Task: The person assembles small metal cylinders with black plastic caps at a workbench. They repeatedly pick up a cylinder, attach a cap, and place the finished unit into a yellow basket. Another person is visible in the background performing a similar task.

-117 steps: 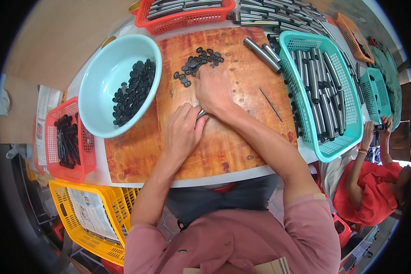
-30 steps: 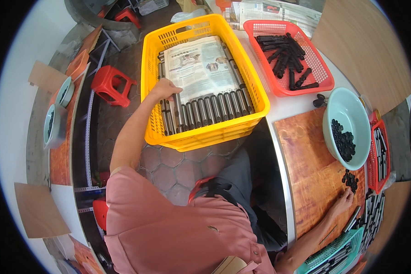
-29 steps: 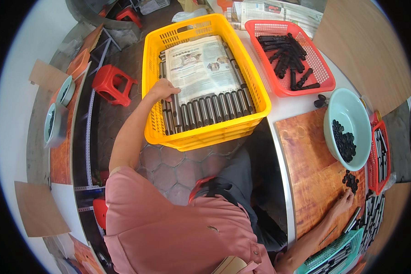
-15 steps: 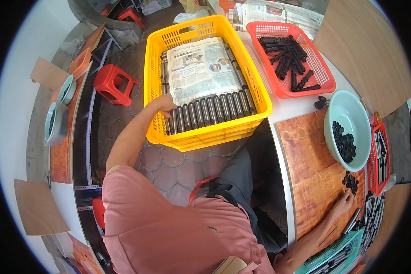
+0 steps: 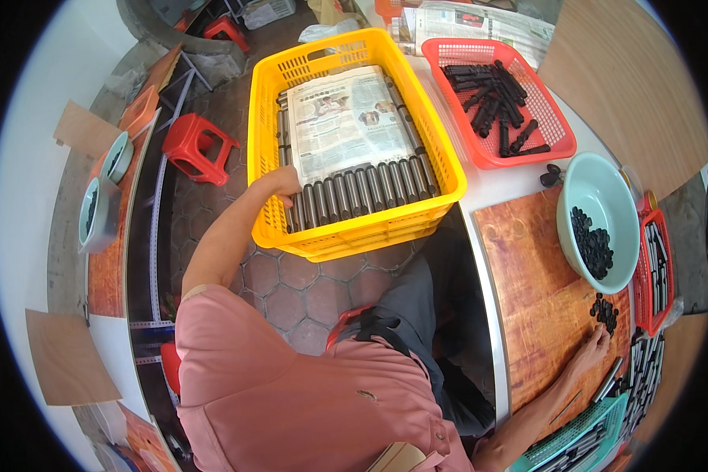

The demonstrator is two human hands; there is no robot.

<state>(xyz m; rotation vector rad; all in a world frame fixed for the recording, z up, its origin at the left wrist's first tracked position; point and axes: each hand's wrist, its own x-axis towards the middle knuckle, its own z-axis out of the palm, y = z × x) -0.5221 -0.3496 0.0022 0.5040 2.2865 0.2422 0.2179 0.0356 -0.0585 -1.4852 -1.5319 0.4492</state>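
Observation:
My left hand (image 5: 282, 182) reaches over the near left corner of a yellow plastic crate (image 5: 346, 240). Its fingers are curled at the top of the leftmost dark grey tube (image 5: 289, 218) in a row of similar tubes. A folded newspaper (image 5: 346, 126) lies flat in the crate behind that row, with more tubes along its sides. On the wooden board (image 5: 527, 315) at the right, my right hand (image 5: 593, 348) has its fingertips pinched together at the near edge of a small pile of black caps (image 5: 603, 308). What those fingertips hold is partly hidden.
A pale green bowl (image 5: 620, 169) with more black caps stands on the bench. Behind it sits a red basket (image 5: 562, 126) of black ribbed parts. Tubes fill a small red basket (image 5: 661, 315) and a green basket (image 5: 613, 417). A red stool (image 5: 189, 134) stands left of the crate.
Both hands stay almost in place, the left at the crate's corner and the right at the caps. The whole view has shifted very slightly.

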